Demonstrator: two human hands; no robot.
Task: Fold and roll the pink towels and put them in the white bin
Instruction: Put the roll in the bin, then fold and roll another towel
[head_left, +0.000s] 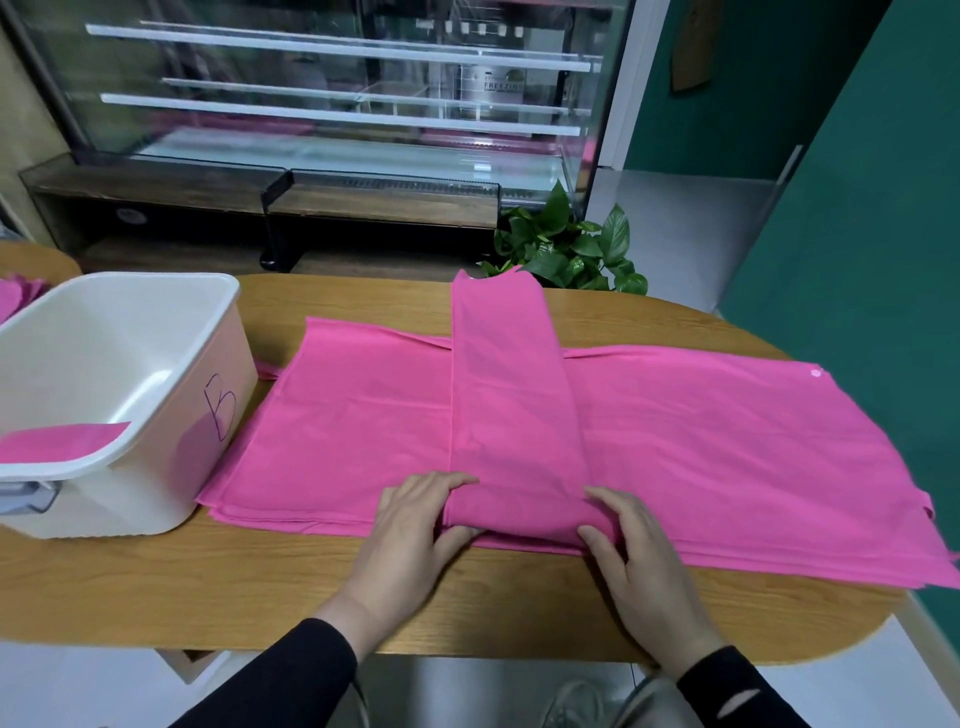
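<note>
A pink towel folded into a long narrow strip (511, 395) lies front to back across a stack of flat pink towels (727, 452) on the wooden table (260, 592). My left hand (415, 525) pinches the strip's near left corner, thumb under and fingers on top. My right hand (631, 545) grips its near right corner the same way. The white bin (156, 364), marked with a "B", stands at the left; a pink towel (62, 441) shows inside it at the near edge.
More pink cloth (18, 296) lies behind the bin at the far left. A green potted plant (566, 249) stands past the table's far edge. A glass display case (332, 104) fills the background. A green wall (883, 260) runs along the right.
</note>
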